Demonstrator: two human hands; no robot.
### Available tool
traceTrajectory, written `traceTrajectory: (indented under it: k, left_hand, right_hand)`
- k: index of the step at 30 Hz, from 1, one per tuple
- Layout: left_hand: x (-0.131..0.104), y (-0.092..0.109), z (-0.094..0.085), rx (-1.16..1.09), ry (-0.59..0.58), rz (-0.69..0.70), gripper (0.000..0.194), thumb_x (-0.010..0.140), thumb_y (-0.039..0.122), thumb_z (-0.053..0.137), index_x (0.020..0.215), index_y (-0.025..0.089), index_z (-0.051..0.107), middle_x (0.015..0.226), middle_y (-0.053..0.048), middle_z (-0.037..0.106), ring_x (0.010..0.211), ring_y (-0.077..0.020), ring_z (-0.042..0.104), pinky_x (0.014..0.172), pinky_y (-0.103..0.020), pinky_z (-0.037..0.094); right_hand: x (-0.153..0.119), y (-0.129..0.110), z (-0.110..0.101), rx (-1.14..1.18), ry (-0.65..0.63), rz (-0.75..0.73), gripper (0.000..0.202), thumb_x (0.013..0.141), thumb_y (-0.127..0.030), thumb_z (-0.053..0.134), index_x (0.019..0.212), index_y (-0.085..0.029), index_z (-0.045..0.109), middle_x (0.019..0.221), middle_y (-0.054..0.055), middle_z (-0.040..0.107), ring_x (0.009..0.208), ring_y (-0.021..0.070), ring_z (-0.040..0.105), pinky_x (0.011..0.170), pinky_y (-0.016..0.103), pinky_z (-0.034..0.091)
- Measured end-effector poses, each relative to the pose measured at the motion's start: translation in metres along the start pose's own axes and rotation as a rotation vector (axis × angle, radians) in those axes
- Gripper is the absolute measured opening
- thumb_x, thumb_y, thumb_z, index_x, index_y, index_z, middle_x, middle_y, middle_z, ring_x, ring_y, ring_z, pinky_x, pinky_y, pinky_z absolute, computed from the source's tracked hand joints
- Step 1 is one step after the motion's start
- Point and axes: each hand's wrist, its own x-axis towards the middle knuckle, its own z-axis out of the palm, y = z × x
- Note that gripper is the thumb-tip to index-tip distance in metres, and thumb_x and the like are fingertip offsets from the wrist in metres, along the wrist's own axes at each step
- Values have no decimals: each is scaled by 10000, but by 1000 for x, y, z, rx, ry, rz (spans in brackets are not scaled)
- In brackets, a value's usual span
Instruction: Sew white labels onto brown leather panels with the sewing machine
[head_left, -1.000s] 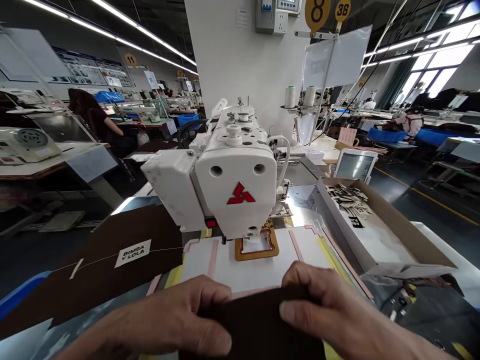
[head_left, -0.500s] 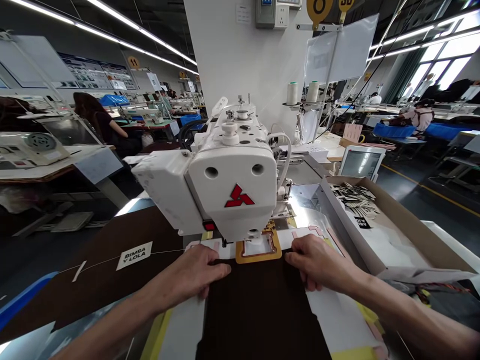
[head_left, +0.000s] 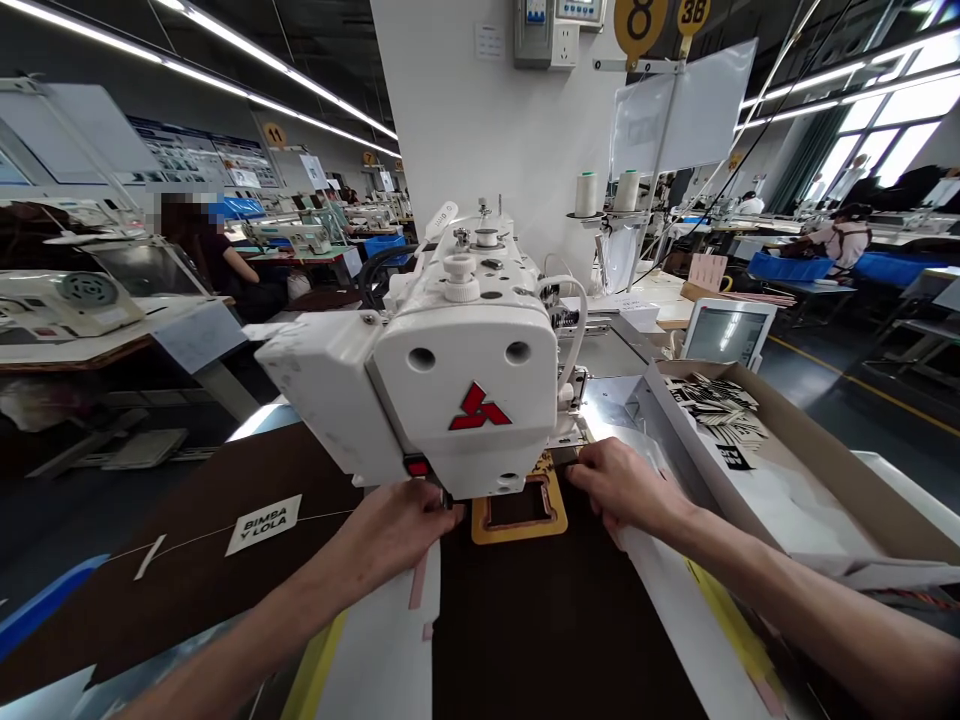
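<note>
A dark brown fabric panel (head_left: 555,630) lies flat in front of the white sewing machine (head_left: 465,350), its far end under the yellow clamp frame (head_left: 517,535). Dark fabric shows inside the frame's window. My left hand (head_left: 401,530) is closed on the panel's far left edge, close by the machine head, its fingertips partly hidden. At the far right edge, my right hand (head_left: 626,490) pinches the same panel, just right of the frame. White template sheeting (head_left: 375,660) with yellow and pink tape shows along both sides of the fabric.
Left of the machine lies another brown piece (head_left: 300,460) bearing a white printed label (head_left: 264,524) on a thread. A cardboard box (head_left: 802,510) of small labels stands at right, with a screen (head_left: 724,332) behind it. Thread cones (head_left: 586,194) stand behind. Other people sit farther off.
Both hands have moved forward, sliding the brown panel farther under the clamp frame. The frame's window showed white before and is now dark. The view has tilted slightly upward.
</note>
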Motion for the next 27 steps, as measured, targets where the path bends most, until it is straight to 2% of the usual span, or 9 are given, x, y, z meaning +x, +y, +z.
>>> traceTrajectory:
  k: [3, 7, 10, 12, 14, 16, 18, 20, 27]
  left_hand:
    - [-5, -10, 3, 136, 138, 47, 496, 931, 596, 553, 631, 247, 368, 559, 6, 487, 593, -223, 564, 604, -330, 332]
    - [-28, -15, 6, 248, 229, 112, 461, 1023, 572, 442, 705, 239, 409, 598, 21, 536, 601, -195, 559, 605, -314, 357]
    - [-51, -14, 11, 376, 317, 359, 414, 1086, 458, 412, 765, 235, 550, 711, 13, 647, 684, -175, 630, 686, -298, 467]
    - [-65, -13, 16, 450, 350, 593, 298, 1091, 364, 457, 933, 249, 682, 917, -1, 746, 881, -178, 708, 832, -284, 534]
    - [-75, -13, 22, 545, 364, 768, 222, 1066, 338, 539, 1157, 260, 726, 1163, -17, 772, 1118, -203, 711, 974, -288, 548]
    - [-78, -16, 27, 662, 364, 876, 313, 1038, 362, 611, 1314, 245, 701, 1349, -30, 728, 1283, -236, 657, 1065, -311, 540]
    - [-76, -20, 31, 760, 347, 914, 432, 1034, 409, 632, 1425, 226, 643, 1454, -38, 668, 1358, -258, 616, 1106, -348, 537]
    - [-70, -25, 33, 817, 331, 900, 512, 1043, 448, 620, 1500, 221, 577, 1514, -37, 616, 1410, -276, 575, 1121, -390, 538]
    - [-62, -34, 29, 832, 375, 733, 531, 1081, 419, 555, 1561, 200, 497, 1619, -47, 491, 1516, -289, 450, 1218, -475, 462]
  right_hand:
    - [2, 7, 1, 5, 65, -4, 243, 959, -309, 560, 737, -210, 558, 564, -6, 650, 392, 144, 613, 353, 214, 390]
    - [3, 20, 1, 11, 145, -9, 325, 1041, -366, 429, 802, -200, 573, 631, 28, 687, 464, 160, 670, 405, 228, 457]
    - [-1, 22, -5, -51, 203, -46, 347, 1059, -419, 426, 887, -191, 623, 666, 37, 700, 499, 188, 680, 464, 279, 497]
    - [-15, 23, -9, -129, 272, -89, 316, 1043, -453, 503, 1024, -183, 665, 733, 51, 720, 588, 228, 705, 545, 329, 528]
    - [-36, 27, -12, -277, 329, -227, 328, 1056, -439, 506, 1171, -186, 680, 917, 93, 762, 762, 271, 741, 666, 388, 568]
    - [-59, 35, -10, -472, 302, -470, 350, 1093, -395, 459, 1267, -201, 692, 1183, 123, 762, 1028, 307, 742, 848, 456, 596]
    - [-78, 46, -4, -639, 207, -692, 357, 1105, -380, 476, 1353, -234, 687, 1401, 97, 697, 1296, 333, 646, 1055, 529, 545]
    - [-85, 54, 4, -729, 132, -775, 402, 1090, -395, 539, 1459, -264, 629, 1525, 62, 608, 1450, 354, 518, 1176, 600, 451]
    - [-47, 39, 9, -742, 11, -726, 489, 1094, -344, 526, 1575, -259, 509, 1653, 37, 436, 1551, 353, 362, 1218, 652, 390]
